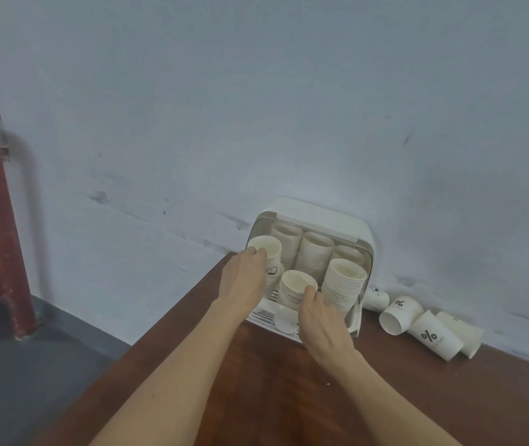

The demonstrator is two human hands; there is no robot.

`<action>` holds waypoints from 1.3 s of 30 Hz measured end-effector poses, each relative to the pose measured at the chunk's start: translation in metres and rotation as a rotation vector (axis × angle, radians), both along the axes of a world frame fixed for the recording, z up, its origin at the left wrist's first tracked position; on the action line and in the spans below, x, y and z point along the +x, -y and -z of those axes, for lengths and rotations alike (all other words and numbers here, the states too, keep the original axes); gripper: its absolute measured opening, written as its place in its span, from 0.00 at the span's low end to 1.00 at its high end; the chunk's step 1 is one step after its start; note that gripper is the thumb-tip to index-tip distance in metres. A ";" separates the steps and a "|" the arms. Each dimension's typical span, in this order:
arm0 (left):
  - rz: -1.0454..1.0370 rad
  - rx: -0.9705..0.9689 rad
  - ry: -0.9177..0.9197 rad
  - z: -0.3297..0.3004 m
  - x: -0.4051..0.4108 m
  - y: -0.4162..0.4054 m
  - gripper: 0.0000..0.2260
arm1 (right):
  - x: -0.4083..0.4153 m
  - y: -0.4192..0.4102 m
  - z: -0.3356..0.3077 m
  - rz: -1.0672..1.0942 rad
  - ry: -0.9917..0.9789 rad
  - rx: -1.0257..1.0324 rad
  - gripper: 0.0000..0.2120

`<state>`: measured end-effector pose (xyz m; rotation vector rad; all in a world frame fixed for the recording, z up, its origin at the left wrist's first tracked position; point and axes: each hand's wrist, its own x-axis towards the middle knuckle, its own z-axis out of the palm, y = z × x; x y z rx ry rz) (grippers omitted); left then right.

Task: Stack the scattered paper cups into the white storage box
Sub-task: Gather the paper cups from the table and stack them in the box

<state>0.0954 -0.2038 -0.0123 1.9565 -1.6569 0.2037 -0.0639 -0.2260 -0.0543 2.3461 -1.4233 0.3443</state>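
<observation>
We see two bare forearms, no sleeves on either. Our left hand and right hand wear no gloves, and no ring, watch or band shows on the fingers or wrists we can make out.

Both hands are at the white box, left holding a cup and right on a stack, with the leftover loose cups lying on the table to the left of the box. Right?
Not quite. The head view shows the loose cups lying to the right of the white box, against the wall, not to its left. The rest holds: the left hand grips a cup at the box and the right hand rests on a stack.
</observation>
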 end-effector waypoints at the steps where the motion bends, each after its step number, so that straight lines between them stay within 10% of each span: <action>1: -0.010 -0.002 0.023 -0.001 0.000 -0.001 0.15 | 0.000 0.000 0.000 -0.003 0.007 0.017 0.13; 15: 0.037 0.097 0.247 0.019 -0.007 0.006 0.16 | 0.002 -0.003 -0.005 0.085 0.004 -0.002 0.09; 39: 0.006 0.015 0.054 0.039 -0.017 0.000 0.24 | -0.006 -0.011 -0.015 0.044 0.034 0.014 0.23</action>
